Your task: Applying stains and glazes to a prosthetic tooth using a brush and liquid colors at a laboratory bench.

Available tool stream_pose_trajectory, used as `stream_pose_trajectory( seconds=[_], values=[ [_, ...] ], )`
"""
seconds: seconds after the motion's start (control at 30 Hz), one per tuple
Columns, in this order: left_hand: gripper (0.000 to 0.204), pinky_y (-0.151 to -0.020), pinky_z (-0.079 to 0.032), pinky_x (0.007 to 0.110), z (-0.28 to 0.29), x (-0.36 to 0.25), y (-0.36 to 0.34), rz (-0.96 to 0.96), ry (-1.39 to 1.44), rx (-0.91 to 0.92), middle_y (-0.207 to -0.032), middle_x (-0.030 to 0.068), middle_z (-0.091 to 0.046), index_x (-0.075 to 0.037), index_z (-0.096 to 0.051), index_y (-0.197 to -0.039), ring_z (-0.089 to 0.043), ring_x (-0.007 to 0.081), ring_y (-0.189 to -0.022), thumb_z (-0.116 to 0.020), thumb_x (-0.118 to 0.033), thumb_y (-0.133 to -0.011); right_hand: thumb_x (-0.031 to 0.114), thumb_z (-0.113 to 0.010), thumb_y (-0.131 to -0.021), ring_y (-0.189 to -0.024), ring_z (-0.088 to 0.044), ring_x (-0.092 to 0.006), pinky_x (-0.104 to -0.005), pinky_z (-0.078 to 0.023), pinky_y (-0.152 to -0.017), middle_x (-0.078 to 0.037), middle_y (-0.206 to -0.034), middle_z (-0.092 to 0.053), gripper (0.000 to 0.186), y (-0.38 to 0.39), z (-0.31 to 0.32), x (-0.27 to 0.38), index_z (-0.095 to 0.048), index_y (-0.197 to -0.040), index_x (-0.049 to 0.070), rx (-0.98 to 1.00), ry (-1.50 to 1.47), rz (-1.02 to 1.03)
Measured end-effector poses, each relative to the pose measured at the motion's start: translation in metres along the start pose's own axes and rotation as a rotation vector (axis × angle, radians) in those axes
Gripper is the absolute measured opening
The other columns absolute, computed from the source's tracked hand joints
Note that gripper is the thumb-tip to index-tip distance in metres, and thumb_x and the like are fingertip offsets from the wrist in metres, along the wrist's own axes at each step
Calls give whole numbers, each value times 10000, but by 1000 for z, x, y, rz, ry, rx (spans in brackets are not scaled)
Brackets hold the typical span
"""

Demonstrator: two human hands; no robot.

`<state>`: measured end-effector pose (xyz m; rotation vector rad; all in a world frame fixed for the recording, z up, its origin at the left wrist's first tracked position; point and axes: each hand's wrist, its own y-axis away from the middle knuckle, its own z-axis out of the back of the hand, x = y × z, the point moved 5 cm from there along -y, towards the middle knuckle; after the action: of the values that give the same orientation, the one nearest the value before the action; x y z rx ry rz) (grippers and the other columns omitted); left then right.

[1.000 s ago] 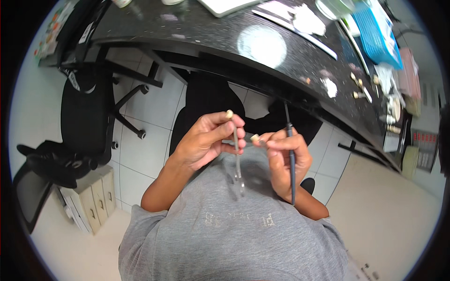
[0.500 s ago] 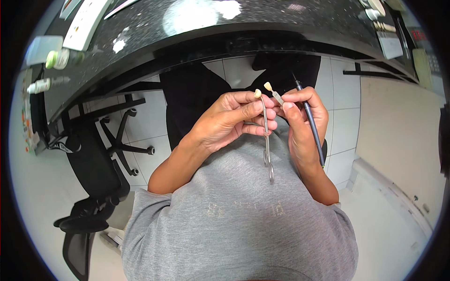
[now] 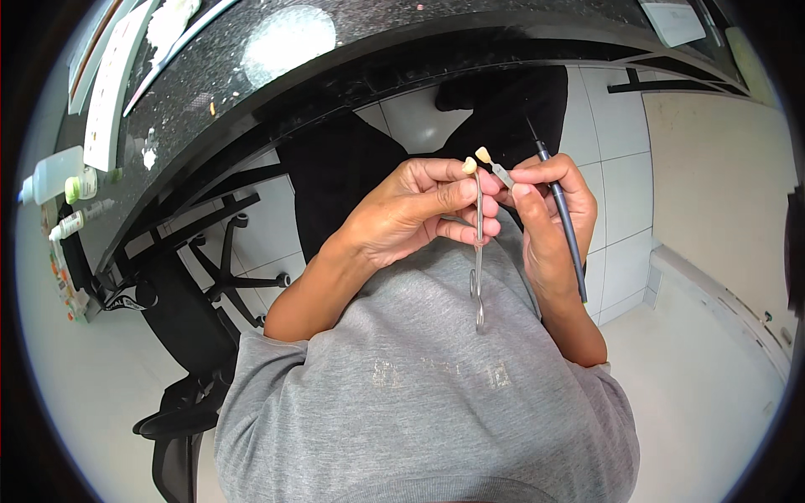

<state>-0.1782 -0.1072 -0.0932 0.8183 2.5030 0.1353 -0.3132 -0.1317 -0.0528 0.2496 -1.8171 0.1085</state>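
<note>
My left hand (image 3: 402, 205) is closed round slim metal forceps (image 3: 479, 272), whose ring handles hang toward my shirt. At the tip of the forceps sits a small cream-coloured tooth crown (image 3: 469, 166). My right hand (image 3: 549, 210) pinches a dental shade tab (image 3: 502, 174), a grey strip ending in a yellowish tooth shape, between thumb and forefinger. That tooth shape is close beside the crown, a little higher and to its right. A thin dark-handled brush (image 3: 565, 220) also lies across the fingers of my right hand, its fine tip pointing up and away.
Beyond my knees runs a dark speckled worktop (image 3: 251, 101). At its left stand a bottle with a green cap (image 3: 82, 186), a small white-capped bottle (image 3: 75, 221) and a long white tray (image 3: 117, 92). A black office chair (image 3: 189, 310) is at my left, a pale panel (image 3: 721, 159) at my right.
The view has turned, so the worktop and chair have shifted in the picture. Both hands keep their holds, with the crown and shade tab still side by side.
</note>
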Motion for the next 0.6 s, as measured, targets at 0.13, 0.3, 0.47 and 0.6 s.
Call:
stream_pose_trajectory(
  seconds=[0.13,0.3,0.47,0.6],
  values=[
    [262,-721,-589,302,0,0,-6,18,3,-22,-888,157,-657,42,-591,-1083,-678,231,-817,-558,-150,-909,-65,-540,-832,-748,-596,-85,-221,-507,-695,-88,-863,-590,64,-2,4,2,-556,-884,-32,-43,18,4],
    [260,-698,-591,284,-3,-1,-12,25,-17,-23,-897,157,-655,46,-591,-1085,-679,231,-813,-555,-143,-910,-66,-546,-830,-680,-535,-40,-179,-435,-602,-72,-852,-585,73,-5,10,1,-562,-889,-25,-36,42,0],
    [263,-696,-592,283,-1,-3,-17,31,-4,0,-898,160,-654,49,-588,-1088,-678,236,-816,-552,-143,-912,-69,-549,-828,-666,-525,-33,-175,-428,-580,-73,-851,-581,82,-7,10,5,-565,-898,-29,-44,64,11],
    [267,-706,-594,284,1,-5,-18,5,14,63,-898,165,-653,51,-584,-1091,-677,246,-831,-549,-144,-913,-84,-542,-822,-666,-532,-36,-176,-449,-593,-81,-851,-577,101,-9,5,9,-566,-908,-37,-38,93,61]
  ],
)
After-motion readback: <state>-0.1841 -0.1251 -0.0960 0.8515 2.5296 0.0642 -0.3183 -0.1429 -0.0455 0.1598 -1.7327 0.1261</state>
